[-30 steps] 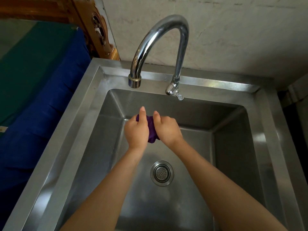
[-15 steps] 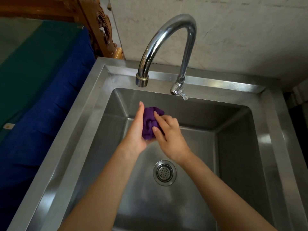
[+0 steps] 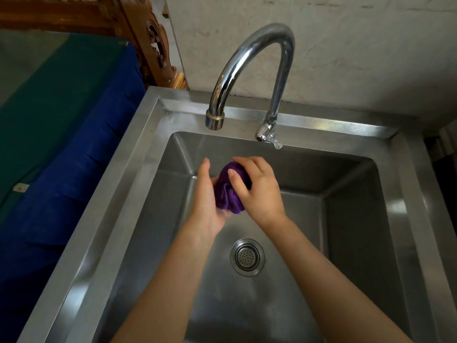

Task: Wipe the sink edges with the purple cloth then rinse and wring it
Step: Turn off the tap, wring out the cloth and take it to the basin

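Cloth (image 3: 228, 191), purple and bunched into a ball, sits between your two hands, held up over the basin of the sink (image 3: 333, 126), below and a little in front of the faucet (image 3: 247, 60) spout. Your right hand (image 3: 261, 188) grips it from above, fingers and thumb curled round the bundle. Your left hand (image 3: 206, 201) presses its left side with straight fingers and palm. The drain (image 3: 247, 257) lies below your wrists. Blue fabric (image 3: 61, 174) lies left of the sink, with carved wood (image 3: 154, 43) behind it.
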Tool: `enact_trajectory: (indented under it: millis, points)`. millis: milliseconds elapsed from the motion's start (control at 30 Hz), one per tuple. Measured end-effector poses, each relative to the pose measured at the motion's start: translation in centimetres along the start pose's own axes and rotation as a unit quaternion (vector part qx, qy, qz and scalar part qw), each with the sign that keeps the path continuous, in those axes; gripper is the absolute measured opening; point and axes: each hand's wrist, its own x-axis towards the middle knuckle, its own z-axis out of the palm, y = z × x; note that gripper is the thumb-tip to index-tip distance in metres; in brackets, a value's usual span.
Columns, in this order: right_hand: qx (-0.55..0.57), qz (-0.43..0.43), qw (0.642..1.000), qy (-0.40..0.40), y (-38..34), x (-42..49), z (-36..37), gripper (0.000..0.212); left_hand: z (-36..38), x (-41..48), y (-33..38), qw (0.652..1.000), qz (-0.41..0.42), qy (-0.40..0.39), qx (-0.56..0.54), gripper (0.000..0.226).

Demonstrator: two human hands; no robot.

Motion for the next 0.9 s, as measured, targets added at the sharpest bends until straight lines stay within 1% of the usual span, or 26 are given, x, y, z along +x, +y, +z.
enact_trajectory:
  millis: [33,133,200,333,400,500,567,667,767,900]
  points:
    - [0.007,-0.003,1.0,-0.008,-0.3,-0.2,0.2,0.053,0.2,-0.2,-0.3,1.0,0.012,0.012,-0.002,0.056]
    - [0.004,-0.047,0.998,-0.048,-1.1,-1.0,0.6,0.057,1.2,-0.3,-1.1,0.994,0.071,0.084,0.005,0.04]
    - [-0.02,-0.066,0.996,-0.054,-1.3,-1.2,0.1,0.058,1.5,-0.1,-1.2,0.987,0.1,0.119,0.029,0.04]
    - [-0.093,-0.088,0.992,-0.019,-1.2,-0.5,-0.9,0.054,2.0,0.1,-1.1,0.98,0.144,0.122,0.06,0.046]
    - [-0.116,-0.102,0.988,0.001,-1.1,-0.1,-0.9,0.052,2.2,0.3,-1.4,0.974,0.164,0.138,0.073,0.05]
    - [-0.162,-0.08,0.984,-0.005,-0.8,0.0,-0.6,0.059,1.8,0.9,-1.7,0.957,0.192,0.174,0.128,0.06]
    - [-0.187,-0.057,0.981,-0.013,-0.6,0.0,-0.4,0.066,1.6,0.9,-1.7,0.938,0.225,0.191,0.181,0.061]
    - [-0.178,-0.044,0.983,-0.019,-0.2,0.3,-0.1,0.07,1.7,0.9,-1.5,0.916,0.258,0.193,0.239,0.06]
    - [-0.145,-0.018,0.988,-0.046,0.2,0.8,-0.1,0.063,1.8,1.1,-1.4,0.892,0.279,0.204,0.29,0.058]
    - [-0.123,0.025,0.989,-0.075,-0.2,1.1,-0.1,0.049,1.6,1.5,-1.1,0.872,0.302,0.201,0.327,0.054]
